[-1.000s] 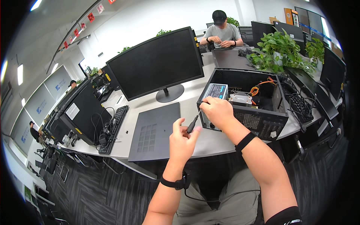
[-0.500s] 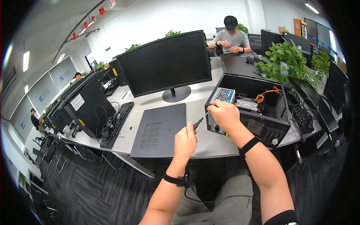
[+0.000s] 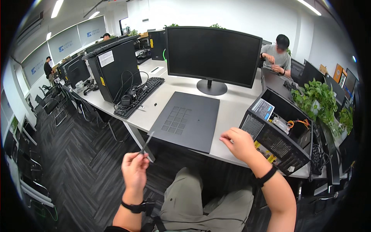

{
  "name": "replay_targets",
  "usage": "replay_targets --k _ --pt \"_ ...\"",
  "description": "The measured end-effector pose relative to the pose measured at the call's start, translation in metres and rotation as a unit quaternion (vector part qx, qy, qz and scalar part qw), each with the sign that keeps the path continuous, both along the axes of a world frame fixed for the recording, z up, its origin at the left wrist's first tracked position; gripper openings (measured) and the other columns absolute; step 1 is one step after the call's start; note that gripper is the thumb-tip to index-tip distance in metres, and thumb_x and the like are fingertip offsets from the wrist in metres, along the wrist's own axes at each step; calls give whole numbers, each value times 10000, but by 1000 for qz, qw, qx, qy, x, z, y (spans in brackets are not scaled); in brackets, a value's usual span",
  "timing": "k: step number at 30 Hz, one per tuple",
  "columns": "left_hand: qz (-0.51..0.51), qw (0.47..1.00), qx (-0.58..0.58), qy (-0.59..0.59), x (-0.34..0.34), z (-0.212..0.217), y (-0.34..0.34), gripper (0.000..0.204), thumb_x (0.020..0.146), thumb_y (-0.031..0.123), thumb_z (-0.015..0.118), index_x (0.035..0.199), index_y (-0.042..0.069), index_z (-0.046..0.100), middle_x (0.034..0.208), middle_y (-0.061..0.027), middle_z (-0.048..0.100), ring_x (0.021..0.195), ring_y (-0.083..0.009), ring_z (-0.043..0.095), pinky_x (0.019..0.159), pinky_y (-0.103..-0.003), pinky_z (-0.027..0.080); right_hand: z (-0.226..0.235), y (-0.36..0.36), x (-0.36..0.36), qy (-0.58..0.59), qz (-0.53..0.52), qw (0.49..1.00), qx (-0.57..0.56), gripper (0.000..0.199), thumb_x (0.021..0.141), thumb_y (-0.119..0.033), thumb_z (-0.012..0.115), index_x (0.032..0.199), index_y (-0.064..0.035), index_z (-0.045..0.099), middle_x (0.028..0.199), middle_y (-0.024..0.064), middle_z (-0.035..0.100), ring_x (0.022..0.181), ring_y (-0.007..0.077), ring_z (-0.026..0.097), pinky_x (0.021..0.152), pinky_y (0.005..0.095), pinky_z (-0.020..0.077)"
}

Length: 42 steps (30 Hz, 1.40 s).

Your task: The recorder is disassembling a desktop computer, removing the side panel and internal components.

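My left hand (image 3: 134, 170) is closed round a screwdriver (image 3: 147, 141), out past the table's front edge, its thin shaft pointing up and away. Over the front edge of the table, my right hand (image 3: 242, 146) has its fingertips pinched together; whether something small sits between them is hidden. Just to the right of that hand stands an opened computer case (image 3: 282, 149), with a power supply (image 3: 262, 109) and orange-yellow wires (image 3: 299, 123) inside. Left of the hand, a dark side panel (image 3: 205, 120) with vent holes lies flat on the table.
A monitor (image 3: 212, 54) stands behind the panel. To the left are a black computer tower (image 3: 116, 79), a keyboard (image 3: 154, 85) with coiled cables, and small dark bits (image 3: 155, 104). Leafy plants (image 3: 317, 100) fill the right. Across the table, another person (image 3: 279, 56) works with both hands.
My hands have moved apart and away from the computer case. The left one has swung leftward with the screwdriver, the right one backed off from the case's rear edge. The view has turned left.
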State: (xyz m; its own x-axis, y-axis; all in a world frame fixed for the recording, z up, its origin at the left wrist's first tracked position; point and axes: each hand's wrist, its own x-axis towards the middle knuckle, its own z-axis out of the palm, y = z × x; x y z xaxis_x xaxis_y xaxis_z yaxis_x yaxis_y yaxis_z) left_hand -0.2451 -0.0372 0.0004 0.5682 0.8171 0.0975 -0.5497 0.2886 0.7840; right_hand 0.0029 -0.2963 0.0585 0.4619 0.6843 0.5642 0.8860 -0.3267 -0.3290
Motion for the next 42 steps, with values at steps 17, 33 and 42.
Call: replay_targets --k 17,33,42 --pt "164 964 52 204 -144 -25 64 208 897 -24 617 1058 34 500 989 -178 694 768 -205 707 610 -248 505 -61 149 63 115 -74 984 -110 133 865 -111 663 929 -9 719 927 208 707 956 378 665 857 448 520" --pt "131 971 46 194 -121 -35 73 195 918 18 622 1070 33 501 1000 -173 696 778 -214 713 606 -252 492 -42 161 64 216 -84 968 -99 133 856 -115 693 917 0 718 888 204 713 886 367 691 819 423 537" --pt "137 966 62 210 -118 -47 78 218 921 29 627 1092 33 491 1014 -168 688 760 -204 707 601 -246 477 -52 170 78 253 -104 955 -112 147 764 -91 753 903 -48 775 901 166 736 887 308 713 843 368 550"
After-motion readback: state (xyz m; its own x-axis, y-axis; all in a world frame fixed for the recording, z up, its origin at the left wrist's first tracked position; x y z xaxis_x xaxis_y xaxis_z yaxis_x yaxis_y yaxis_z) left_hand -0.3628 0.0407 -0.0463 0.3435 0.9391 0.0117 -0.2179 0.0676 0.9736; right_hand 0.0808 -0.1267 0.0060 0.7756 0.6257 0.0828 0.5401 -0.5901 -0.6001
